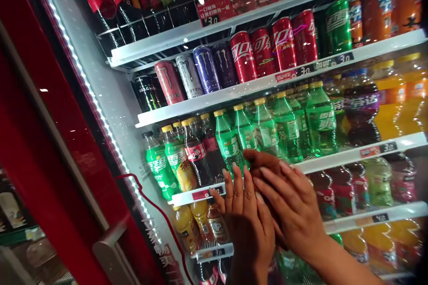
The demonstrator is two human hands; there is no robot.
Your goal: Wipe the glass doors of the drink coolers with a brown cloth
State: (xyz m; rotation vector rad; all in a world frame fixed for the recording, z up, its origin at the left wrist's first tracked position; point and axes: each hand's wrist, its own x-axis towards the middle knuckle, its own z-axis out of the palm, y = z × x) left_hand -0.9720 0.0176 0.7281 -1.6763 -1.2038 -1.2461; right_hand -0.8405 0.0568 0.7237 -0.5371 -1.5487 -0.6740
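Observation:
My left hand (pixel 249 218) is raised in front of the glass of a drinks cooler, back toward me and fingers stretched up and apart. Beside it on the right, my right hand (pixel 296 207) reaches up and left with its fingers extended. The two hands overlap around the left thumb, and I see nothing held in either. A dark hand shape above the right fingers looks like a reflection in the glass. Behind the hands are green soda bottles (pixel 229 140) with yellow caps and a white shelf edge (pixel 197 195) with price tags.
Red soda cans (pixel 243 57) and Monster cans (pixel 206 69) line the shelf above. Orange drink bottles (pixel 388 93) stand at the right. A metal handle (pixel 112 242) juts out at lower left, near a light strip (pixel 87 82) and a red cord (pixel 167 214).

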